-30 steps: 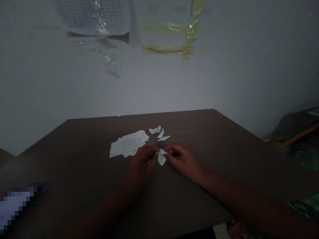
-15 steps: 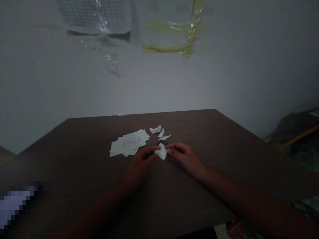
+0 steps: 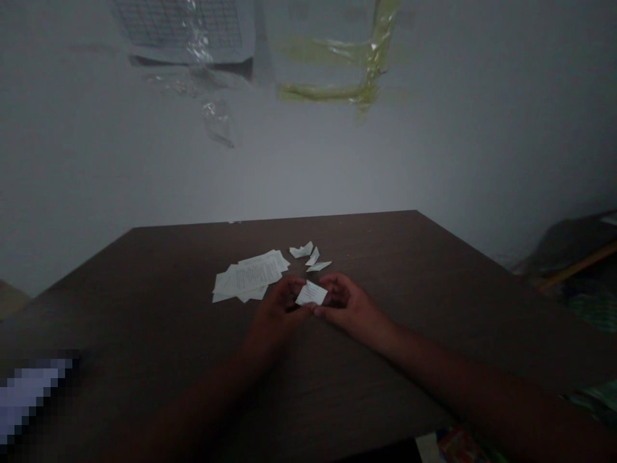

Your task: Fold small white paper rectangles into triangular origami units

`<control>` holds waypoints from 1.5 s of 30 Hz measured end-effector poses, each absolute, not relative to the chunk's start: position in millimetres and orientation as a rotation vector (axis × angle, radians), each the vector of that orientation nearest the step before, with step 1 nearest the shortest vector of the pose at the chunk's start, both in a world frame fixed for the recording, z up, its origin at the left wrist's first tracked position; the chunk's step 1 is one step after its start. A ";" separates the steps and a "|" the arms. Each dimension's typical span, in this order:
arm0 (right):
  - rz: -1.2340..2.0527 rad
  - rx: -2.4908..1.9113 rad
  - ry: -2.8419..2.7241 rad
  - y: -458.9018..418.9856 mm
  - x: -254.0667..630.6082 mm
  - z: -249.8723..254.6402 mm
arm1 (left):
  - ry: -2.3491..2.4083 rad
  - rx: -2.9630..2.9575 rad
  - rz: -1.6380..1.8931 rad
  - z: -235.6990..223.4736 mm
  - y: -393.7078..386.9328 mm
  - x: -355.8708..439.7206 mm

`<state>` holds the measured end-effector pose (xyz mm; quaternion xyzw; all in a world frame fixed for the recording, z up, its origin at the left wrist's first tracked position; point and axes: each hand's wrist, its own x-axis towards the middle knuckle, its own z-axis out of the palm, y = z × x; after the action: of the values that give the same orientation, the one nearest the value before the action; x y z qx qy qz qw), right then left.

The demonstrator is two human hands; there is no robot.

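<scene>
L hand [image 3: 276, 311] & R hand [image 3: 354, 311] both pinching folded paper [image 3: 312, 293] betw. them, over table [image 3: 332, 386]; thumbs [image 3: 322, 312] at its 6 o'clock edge. Prob. mid-fold; next move wants even finger pressure to set it. Folded bits [image 3: 313, 256] at 12, sheet pile [image 3: 250, 276] approx. 9-10 o'clock.

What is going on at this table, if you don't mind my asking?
A person's left hand and right hand hold a small paper between them over the table. Three folded pieces lie just beyond it, and a loose pile of printed sheets lies to their left.
</scene>
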<state>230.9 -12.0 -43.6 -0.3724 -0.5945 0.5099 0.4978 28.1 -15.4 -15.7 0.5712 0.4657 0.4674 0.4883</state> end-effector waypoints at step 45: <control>1.441 -1.084 -1.376 -13.0 250.2 -32.3 | 1.145 1.299 1.031 -20.2 -11.0 27.8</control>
<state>250.2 -13.0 -32.3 -0.4332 -0.5496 0.5758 0.4229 27.8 -11.0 -20.2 0.5451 0.4803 0.4327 0.5338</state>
